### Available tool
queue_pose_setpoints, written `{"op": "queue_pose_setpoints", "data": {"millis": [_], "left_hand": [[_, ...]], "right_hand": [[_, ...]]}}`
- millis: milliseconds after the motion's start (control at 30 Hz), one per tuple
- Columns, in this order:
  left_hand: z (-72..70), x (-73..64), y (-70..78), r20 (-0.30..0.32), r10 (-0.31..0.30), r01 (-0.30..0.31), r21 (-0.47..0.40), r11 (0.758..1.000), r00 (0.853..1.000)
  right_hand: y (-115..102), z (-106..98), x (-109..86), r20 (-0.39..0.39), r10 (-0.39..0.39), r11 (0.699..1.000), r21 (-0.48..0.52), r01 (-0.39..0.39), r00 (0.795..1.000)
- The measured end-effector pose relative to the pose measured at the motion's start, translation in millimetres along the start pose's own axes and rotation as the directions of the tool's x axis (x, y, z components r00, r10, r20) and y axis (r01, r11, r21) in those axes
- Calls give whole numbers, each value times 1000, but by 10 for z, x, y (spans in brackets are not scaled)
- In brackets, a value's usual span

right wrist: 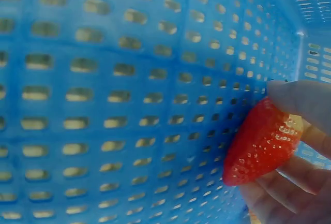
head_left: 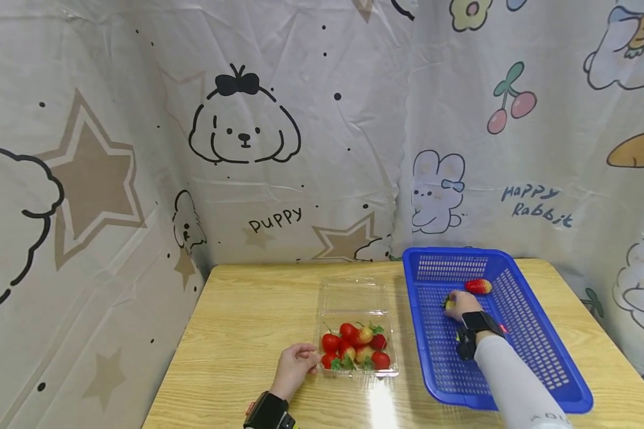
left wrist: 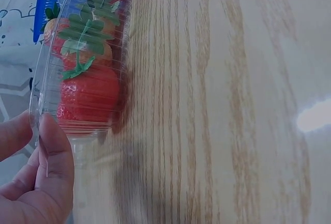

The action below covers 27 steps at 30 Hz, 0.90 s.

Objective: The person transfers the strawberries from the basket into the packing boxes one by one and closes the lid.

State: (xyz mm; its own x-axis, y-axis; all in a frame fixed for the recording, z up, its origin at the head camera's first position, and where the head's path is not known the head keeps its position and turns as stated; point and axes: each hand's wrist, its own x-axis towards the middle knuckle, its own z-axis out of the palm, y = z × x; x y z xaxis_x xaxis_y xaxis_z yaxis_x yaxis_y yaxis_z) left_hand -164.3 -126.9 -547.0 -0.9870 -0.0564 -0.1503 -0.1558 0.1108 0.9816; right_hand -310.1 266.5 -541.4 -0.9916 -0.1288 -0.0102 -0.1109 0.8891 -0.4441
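A clear plastic clamshell box (head_left: 354, 313) lies with its lid folded back on the table, holding several toy strawberries (head_left: 349, 345), red and pale yellow with green leaves. At the box's left edge, my left hand (head_left: 296, 364) pinches the rim between thumb and finger; the left wrist view shows this grip (left wrist: 44, 162) close up. Inside the blue basket (head_left: 424, 357), my right hand (head_left: 464, 305) grips a red strawberry (right wrist: 266, 144) with a yellowish end, just above the mesh floor. Another red strawberry (head_left: 478, 286) lies farther back in the basket.
The basket, with raised mesh walls, stands on the right of the wooden table (head_left: 236, 322), to the right of the box. Behind and left of the table hangs a printed cloth (head_left: 300, 179).
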Motion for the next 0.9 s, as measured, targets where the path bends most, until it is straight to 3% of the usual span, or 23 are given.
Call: {"op": "queue_pose_setpoints", "data": {"millis": [133, 267, 400, 500, 667, 767, 900], "left_hand": [[4, 3, -2, -1, -5, 5, 2, 1000, 1000], [3, 9, -12, -1, -4, 4, -8, 1000, 1000], [-3, 10, -23, -3, 4, -4, -14, 1000, 1000], [-9, 9, -27, 1, 8, -8, -18, 1000, 1000], [-11, 16, -30, 8, 5, -5, -26, 1000, 1000], [-8, 22, -30, 4, -2, 2, -23, 1000, 1000], [-6, 19, -23, 8, -7, 8, -26, 1000, 1000]], "right_hand": [[-93, -106, -12, -37, 36, 998, 51, -34, 999], [-286, -305, 18, -132, 60, 991, 128, -44, 989], [-585, -501, 47, -243, 60, 973, 232, -2, 968], [-850, -588, 59, -315, 33, 948, 311, 70, 949], [-1292, -612, 37, -395, -93, 898, 362, 248, 914], [-1524, -576, -15, -393, -210, 850, 379, 366, 895], [-1785, -479, -102, -356, -384, 783, 364, 505, 852]]}}
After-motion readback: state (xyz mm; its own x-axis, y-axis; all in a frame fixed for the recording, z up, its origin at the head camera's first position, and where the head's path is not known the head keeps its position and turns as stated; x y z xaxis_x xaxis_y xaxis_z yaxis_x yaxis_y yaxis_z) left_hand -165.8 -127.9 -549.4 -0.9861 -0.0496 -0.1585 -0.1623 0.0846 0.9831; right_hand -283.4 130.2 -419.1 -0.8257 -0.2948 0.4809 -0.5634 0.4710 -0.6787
